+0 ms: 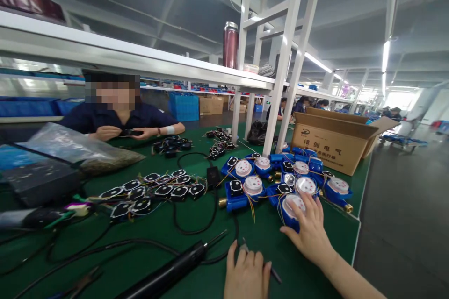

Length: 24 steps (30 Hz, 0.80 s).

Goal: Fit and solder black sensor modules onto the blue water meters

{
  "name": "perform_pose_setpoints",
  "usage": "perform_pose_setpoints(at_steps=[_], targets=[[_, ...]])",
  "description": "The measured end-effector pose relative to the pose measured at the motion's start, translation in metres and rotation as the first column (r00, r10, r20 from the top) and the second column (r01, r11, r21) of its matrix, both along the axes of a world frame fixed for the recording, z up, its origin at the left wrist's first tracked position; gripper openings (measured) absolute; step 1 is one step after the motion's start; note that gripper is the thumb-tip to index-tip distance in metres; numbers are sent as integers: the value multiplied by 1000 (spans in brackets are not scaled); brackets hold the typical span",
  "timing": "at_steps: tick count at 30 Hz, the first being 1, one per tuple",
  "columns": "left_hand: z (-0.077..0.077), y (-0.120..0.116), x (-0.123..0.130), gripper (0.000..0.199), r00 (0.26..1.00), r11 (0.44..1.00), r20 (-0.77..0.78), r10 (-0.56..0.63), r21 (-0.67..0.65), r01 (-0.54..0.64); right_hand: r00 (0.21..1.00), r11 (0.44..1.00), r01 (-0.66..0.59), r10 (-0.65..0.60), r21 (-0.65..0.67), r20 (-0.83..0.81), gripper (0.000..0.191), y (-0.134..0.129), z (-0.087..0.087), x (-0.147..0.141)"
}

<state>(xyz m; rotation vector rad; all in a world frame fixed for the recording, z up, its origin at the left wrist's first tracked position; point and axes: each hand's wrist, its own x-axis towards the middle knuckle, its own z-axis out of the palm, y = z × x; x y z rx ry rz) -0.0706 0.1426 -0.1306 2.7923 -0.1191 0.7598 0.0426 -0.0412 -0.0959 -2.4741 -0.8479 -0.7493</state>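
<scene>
My right hand [312,231] is at the nearest blue water meter [289,217], its fingers over the round white dial and its thumb along the near side. My left hand [247,273] is low in the middle, fingers curled over a small pair of pliers [244,245]. Only the grey tip and a dark handle end show past it; the palm side is hidden. Left of that hand lies a black electric screwdriver [175,266], its bit pointing up and right. More blue meters with wires, such as one meter [242,196], stand close together beyond my hands.
Black wired modules [171,190] lie in rows on the green table [266,243]. Black cables cross the left side, near other pliers [82,282]. An open cardboard box [326,142] stands at the far right. Opposite, a co-worker [119,117] handles a small black part. A shelf [168,63] spans above.
</scene>
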Motion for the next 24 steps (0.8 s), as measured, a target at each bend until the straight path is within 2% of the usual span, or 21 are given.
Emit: perform_pose_setpoints(at_steps=[2, 5, 7, 9, 12, 15, 19, 24], targets=[[-5, 0, 0, 17, 1000, 1000, 5, -2, -7, 2, 995, 982, -97, 102, -162, 17, 83, 27, 13, -2], [-11, 1, 1, 16, 1000, 1000, 20, 5, -19, -4, 977, 906, -200, 211, -372, -11, 96, 74, 21, 15], [-16, 2, 1, 15, 999, 1000, 33, 14, -25, -13, 972, 854, -215, 233, -474, -23, 89, 101, 21, 36], [-21, 4, 2, 14, 998, 999, 45, 32, -29, -31, 975, 812, -198, 223, -549, -22, 73, 123, 22, 57], [-29, 6, 6, 18, 997, 998, 60, 58, -26, -56, 986, 786, -132, 169, -604, 4, 55, 147, 26, 79], [-35, 7, 9, 22, 995, 997, 74, 73, -26, -71, 991, 773, -82, 128, -629, 28, 45, 165, 29, 86], [-42, 5, 10, 23, 992, 996, 95, 84, -32, -81, 996, 768, -40, 85, -639, 40, 41, 188, 23, 90], [-48, 3, 9, 27, 982, 994, 152, 110, -33, -106, 999, 797, 40, -29, -603, 29, 39, 223, 21, 112]])
